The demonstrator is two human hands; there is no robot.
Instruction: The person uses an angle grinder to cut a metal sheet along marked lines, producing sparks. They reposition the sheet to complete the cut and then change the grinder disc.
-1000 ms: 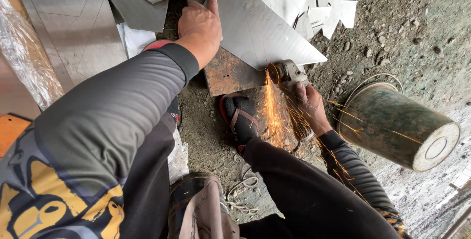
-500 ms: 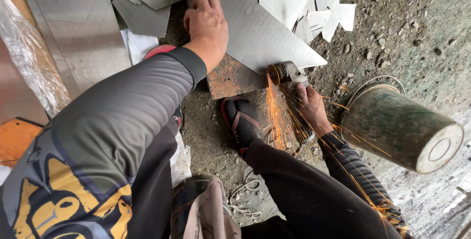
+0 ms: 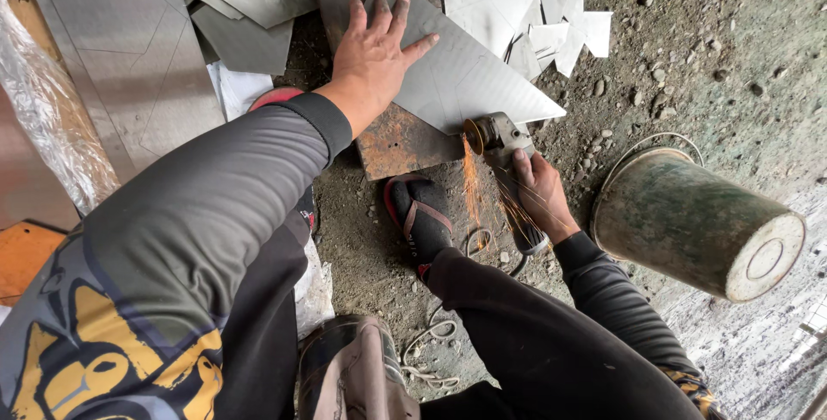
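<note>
Left hand (image 3: 376, 51) pressed flat, fingers spread, on a grey metal sheet (image 3: 469, 75), right hand (image 3: 541, 189) clenched around a sparking angle grinder (image 3: 504, 157) at the sheet's edge

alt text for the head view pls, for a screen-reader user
The right hand runs an angle grinder along the edge of a grey metal sheet, throwing sparks, while the left hand presses flat on it. A sandalled foot and a tipped bucket lie on the gritty ground.

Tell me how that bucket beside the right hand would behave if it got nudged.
The bucket lies on its side, round wall on the dirt, so it would probably roll. Its wire handle may snag and slow it. It looks like crusted metal, so likely rigid and fairly heavy.
</note>
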